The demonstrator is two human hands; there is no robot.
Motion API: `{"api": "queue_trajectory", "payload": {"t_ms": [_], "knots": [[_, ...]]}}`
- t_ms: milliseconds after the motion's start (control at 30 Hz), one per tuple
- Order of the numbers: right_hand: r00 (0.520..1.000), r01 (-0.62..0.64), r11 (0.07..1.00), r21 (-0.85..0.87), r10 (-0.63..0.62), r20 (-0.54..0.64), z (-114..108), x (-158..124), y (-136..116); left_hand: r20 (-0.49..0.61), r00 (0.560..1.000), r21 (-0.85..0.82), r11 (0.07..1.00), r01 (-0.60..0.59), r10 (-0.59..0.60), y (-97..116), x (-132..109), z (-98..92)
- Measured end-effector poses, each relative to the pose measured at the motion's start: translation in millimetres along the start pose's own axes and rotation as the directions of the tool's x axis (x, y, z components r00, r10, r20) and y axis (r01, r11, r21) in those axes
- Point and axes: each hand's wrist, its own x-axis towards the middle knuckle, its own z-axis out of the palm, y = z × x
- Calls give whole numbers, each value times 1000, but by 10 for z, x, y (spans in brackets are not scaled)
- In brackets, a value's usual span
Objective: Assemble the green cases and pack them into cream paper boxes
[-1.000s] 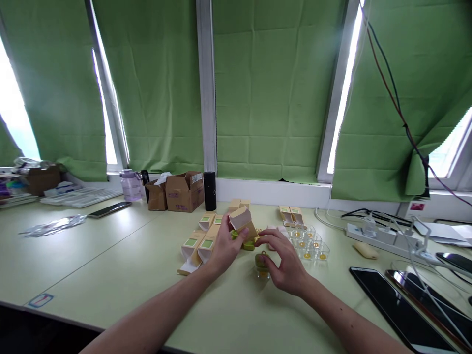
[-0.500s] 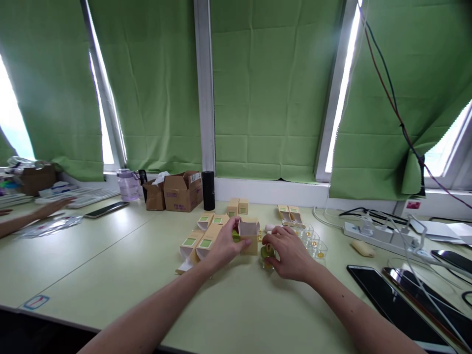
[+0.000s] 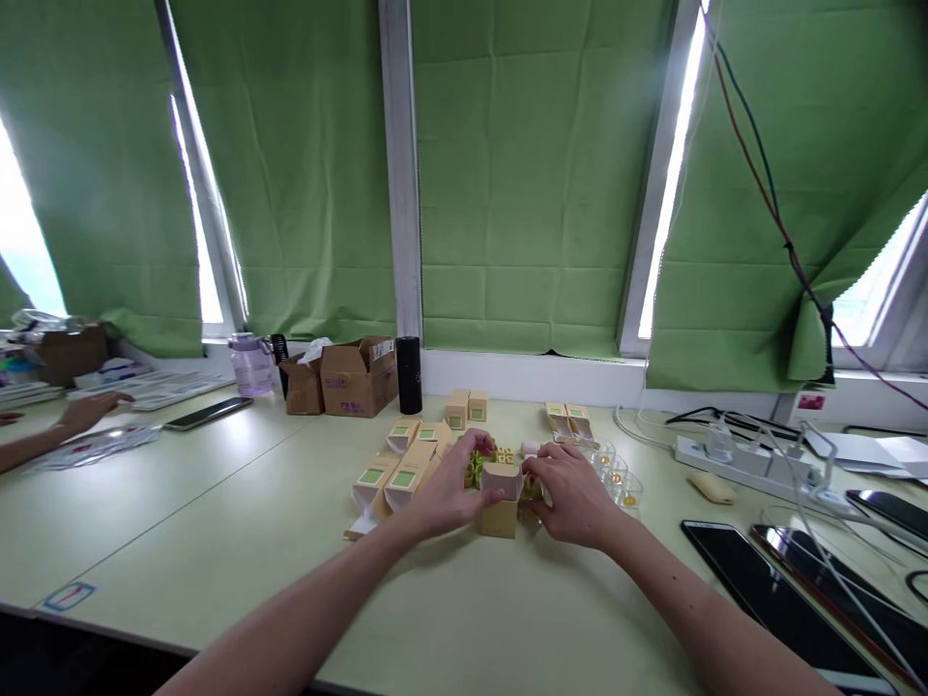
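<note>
Cardboard carton (image 3: 498, 522), likely light, crushable; best held by opposite walls. Cannot tell if gripped by left hand (image 3: 450, 493); pinching green piece (image 3: 532, 487) right of carton with right hand (image 3: 569, 490).

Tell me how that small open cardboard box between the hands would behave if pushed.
The small cardboard box would probably slide or tip rather than roll, given its flat sides. It likely keeps its shape under a light nudge, as its folded walls stand straight, though its thin flap may bend.
</note>
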Motion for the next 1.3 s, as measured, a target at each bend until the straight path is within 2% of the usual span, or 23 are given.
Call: {"api": "queue_trajectory", "payload": {"t_ms": [100, 200, 400, 600, 700, 1133, 1300], "knots": [[1000, 0, 1000, 6, 0, -5, 4, 5, 5, -55, 985, -31, 986, -165, 164, -35, -10, -43], [1000, 5, 1000, -5, -5, -9, 8, 9, 7, -35, 975, 28, 976, -217, 218, -95, -13, -43], [1000, 9, 1000, -26, -9, 0, -2, 7, -4, -41, 996, 146, 986, -76, 82, -182, 18, 69], [1000, 8, 1000, -22, -8, 4, -16, 4, -13, -115, 993, 17, 1000, -7, 9, -207, 33, 96], [1000, 4, 1000, -26, -4, 5, -17, -1, -19, -127, 991, 3, 999, 33, -32, -242, 25, 91], [999, 5, 998, -69, -2, 38, -47, -2, -5, -110, 992, -113, 992, 55, -68, -376, 35, 98], [999, 0, 998, -58, 3, 47, -104, -10, -20, -29, 992, -196, 973, 118, -126, -400, 36, 112]]}}
